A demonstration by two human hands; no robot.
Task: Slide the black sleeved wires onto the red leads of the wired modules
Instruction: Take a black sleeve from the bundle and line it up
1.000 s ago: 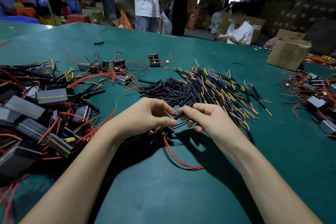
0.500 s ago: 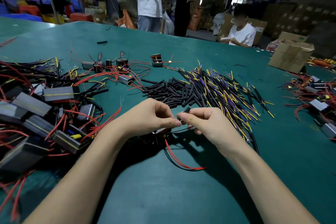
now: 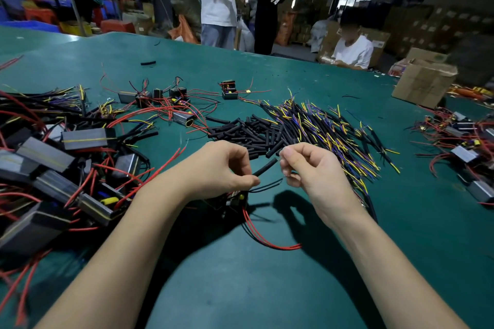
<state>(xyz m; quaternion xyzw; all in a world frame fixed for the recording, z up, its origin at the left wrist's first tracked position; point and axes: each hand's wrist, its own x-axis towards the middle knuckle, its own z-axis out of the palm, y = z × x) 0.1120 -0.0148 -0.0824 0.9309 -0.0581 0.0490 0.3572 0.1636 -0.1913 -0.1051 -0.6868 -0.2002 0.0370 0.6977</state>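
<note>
Quick update from the worktop (image 3: pixel 267 288). Half a second ago my two hands were bunched right together over the module, fingertips nearly touching. Now they've pulled apart, and you can see the black sleeve (image 3: pixel 265 166) sticking out on a slant from my left hand (image 3: pixel 219 168), which pinches its lower end between thumb and forefinger. My right hand (image 3: pixel 311 168) has its fingers curled, and they seem to be pinching the tips of thin wires; those ends are too fine for me to say exactly what's in there. Below the sleeve, a pair of thin dark leads (image 3: pixel 267 187) runs from my left-hand pinch toward my right hand.

The module (image 3: pixel 232 201) I'm working on sits on the worktop just under my left hand, mostly hidden by it, with its red leads (image 3: pixel 267 242) looping out toward me.

My read: the sleeve looks started on a lead but not pushed home, so the spread between my hands is me getting a straight run to slide it down. The risk is the thin wire buckling if I shove too fast.

Plenty left to do: the pile of loose black sleeves (image 3: pixel 240 132) and the heap of sleeved wires (image 3: pixel 328 131) with yellow and blue tips sit just beyond my hands, and the finished-looking modules (image 3: pixel 53 157) are stacked off to my left.
</note>
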